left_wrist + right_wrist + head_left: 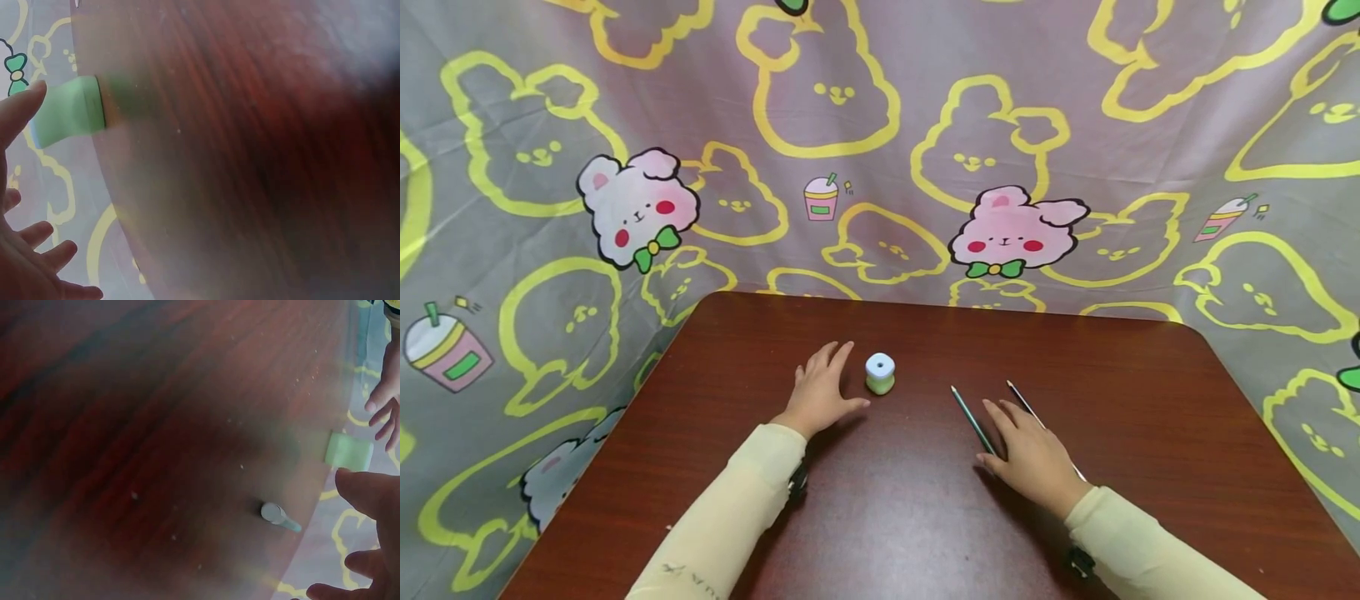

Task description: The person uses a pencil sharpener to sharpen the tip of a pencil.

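A small green pencil sharpener (880,382) with a pale blue top and a round hole stands upright on the table. My left hand (822,400) is just left of it, fingers spread, thumb pointing toward its base; the left wrist view shows the sharpener (70,112) beside the thumb. Over the pencils hovers my right hand (1037,460), fingers extended. A teal pencil (972,418) lies by its thumb, tip pointing away from me. Partly hidden under this hand is a dark pencil (1024,400). In the right wrist view a pencil's blunt end (273,513) faces the camera.
The brown wooden table (910,517) has rounded far corners. A grey curtain (880,100) with yellow cartoon outlines hangs behind it and along both sides.
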`<move>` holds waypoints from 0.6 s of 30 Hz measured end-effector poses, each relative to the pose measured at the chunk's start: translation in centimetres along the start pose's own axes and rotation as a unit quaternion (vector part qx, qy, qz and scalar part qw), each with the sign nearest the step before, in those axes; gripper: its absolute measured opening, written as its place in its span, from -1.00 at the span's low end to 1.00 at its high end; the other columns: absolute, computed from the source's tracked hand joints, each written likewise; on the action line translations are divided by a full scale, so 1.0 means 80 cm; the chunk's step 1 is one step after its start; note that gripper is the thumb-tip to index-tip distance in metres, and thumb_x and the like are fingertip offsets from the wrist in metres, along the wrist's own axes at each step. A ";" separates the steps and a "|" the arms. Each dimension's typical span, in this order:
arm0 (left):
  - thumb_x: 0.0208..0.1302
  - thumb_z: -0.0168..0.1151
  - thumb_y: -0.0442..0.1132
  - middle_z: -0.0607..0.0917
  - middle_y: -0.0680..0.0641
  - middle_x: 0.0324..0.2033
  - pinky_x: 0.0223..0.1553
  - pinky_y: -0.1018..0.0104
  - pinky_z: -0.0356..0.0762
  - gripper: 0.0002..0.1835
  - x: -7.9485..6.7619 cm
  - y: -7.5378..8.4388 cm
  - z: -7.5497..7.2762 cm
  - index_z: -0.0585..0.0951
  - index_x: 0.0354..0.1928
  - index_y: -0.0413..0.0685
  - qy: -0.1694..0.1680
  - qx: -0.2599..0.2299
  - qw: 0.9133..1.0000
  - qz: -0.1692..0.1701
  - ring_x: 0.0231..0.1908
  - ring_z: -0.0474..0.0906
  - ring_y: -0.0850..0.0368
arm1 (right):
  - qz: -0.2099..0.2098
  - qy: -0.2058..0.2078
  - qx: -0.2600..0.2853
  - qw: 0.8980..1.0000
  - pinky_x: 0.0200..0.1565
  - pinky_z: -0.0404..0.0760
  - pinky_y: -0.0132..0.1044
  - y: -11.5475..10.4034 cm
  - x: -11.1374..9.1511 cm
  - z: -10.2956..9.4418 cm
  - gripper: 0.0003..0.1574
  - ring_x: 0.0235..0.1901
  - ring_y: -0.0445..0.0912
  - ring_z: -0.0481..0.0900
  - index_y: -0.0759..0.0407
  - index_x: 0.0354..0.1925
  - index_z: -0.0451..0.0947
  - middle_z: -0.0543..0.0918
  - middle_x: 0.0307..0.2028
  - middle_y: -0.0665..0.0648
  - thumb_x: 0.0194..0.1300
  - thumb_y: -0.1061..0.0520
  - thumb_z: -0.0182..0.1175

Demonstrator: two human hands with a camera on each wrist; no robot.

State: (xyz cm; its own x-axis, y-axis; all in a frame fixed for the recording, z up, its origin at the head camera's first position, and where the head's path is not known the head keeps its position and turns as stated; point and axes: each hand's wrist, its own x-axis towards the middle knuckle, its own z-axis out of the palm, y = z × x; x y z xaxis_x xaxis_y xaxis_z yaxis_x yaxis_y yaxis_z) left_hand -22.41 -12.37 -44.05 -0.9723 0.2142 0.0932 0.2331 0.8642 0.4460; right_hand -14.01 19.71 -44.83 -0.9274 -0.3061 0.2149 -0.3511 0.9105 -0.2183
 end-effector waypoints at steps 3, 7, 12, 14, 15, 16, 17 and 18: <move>-0.07 0.53 0.07 0.18 -0.23 0.40 0.25 -0.40 -0.01 0.08 0.002 0.000 0.005 0.14 0.48 0.05 0.002 -0.013 1.000 -0.007 0.38 0.08 -0.26 | 0.008 0.000 0.009 1.000 -0.02 0.51 0.14 -0.001 0.000 0.003 -0.01 0.09 0.23 0.50 0.23 0.32 0.35 0.49 0.13 0.34 0.00 -0.12 0.46; -0.08 0.54 0.04 0.23 -0.23 0.38 0.26 -0.37 0.02 0.07 0.006 0.000 0.011 0.17 0.46 0.05 0.008 -0.031 0.999 -0.011 0.37 0.12 -0.25 | 0.035 -0.009 0.026 0.999 -0.09 0.54 0.13 -0.003 -0.002 0.004 -0.02 0.03 0.21 0.54 0.24 0.31 0.35 0.52 0.08 0.33 0.01 -0.11 0.45; -0.08 0.55 0.01 0.27 -0.23 0.35 0.26 -0.35 0.03 0.05 0.012 0.000 0.017 0.19 0.46 0.03 0.008 -0.049 0.999 -0.008 0.35 0.16 -0.24 | 0.073 -0.037 0.044 0.996 -0.12 0.55 0.15 -0.003 -0.006 0.002 -0.05 0.01 0.23 0.55 0.24 0.32 0.33 0.52 0.07 0.36 0.05 -0.07 0.42; -0.06 0.54 0.00 0.29 -0.23 0.34 0.26 -0.33 0.05 0.04 0.014 0.001 0.017 0.20 0.46 0.02 0.004 -0.052 0.999 -0.006 0.34 0.18 -0.23 | 0.082 -0.046 0.051 0.994 -0.14 0.55 0.14 -0.003 -0.008 0.001 -0.06 -0.02 0.22 0.56 0.27 0.31 0.34 0.52 0.06 0.37 0.05 -0.05 0.42; -0.06 0.54 0.00 0.29 -0.23 0.33 0.26 -0.32 0.05 0.03 0.015 0.001 0.017 0.20 0.45 0.02 0.003 -0.056 0.998 -0.005 0.34 0.19 -0.24 | 0.086 -0.051 0.053 0.994 -0.15 0.55 0.12 -0.003 -0.010 0.001 -0.07 -0.03 0.21 0.57 0.28 0.30 0.34 0.52 0.05 0.38 0.05 -0.04 0.42; -0.05 0.53 0.00 0.30 -0.23 0.33 0.26 -0.31 0.06 0.02 0.016 0.001 0.018 0.21 0.45 0.01 0.002 -0.059 0.998 -0.006 0.33 0.20 -0.23 | 0.089 -0.056 0.056 0.993 -0.16 0.56 0.11 -0.003 -0.011 0.000 -0.08 -0.07 0.19 0.58 0.29 0.29 0.36 0.53 0.03 0.38 0.04 -0.03 0.42; -0.05 0.53 -0.01 0.31 -0.23 0.33 0.27 -0.30 0.07 0.01 0.017 0.002 0.018 0.21 0.45 0.01 0.001 -0.062 0.998 -0.008 0.33 0.21 -0.23 | 0.090 -0.060 0.059 0.992 -0.18 0.57 0.08 -0.004 -0.012 0.000 -0.09 -0.11 0.15 0.59 0.30 0.27 0.37 0.54 0.01 0.37 0.04 -0.03 0.43; -0.04 0.53 -0.01 0.32 -0.24 0.32 0.26 -0.28 0.08 0.01 0.019 0.002 0.019 0.22 0.44 0.01 0.002 -0.066 0.998 -0.008 0.32 0.22 -0.23 | 0.091 -0.063 0.062 0.992 -0.19 0.57 0.05 -0.004 -0.013 0.000 -0.10 -0.14 0.12 0.59 0.30 0.26 0.38 0.55 -0.02 0.35 0.03 -0.03 0.43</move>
State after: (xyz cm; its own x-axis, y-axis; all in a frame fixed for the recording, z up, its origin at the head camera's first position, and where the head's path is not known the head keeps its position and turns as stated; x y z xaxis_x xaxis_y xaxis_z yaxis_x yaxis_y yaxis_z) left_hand -23.80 -11.21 -45.15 -0.9759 0.1988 0.0896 0.2144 0.7996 0.5609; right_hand -12.93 19.76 -44.96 -0.9830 -0.1785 0.0423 -0.1816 0.9153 -0.3596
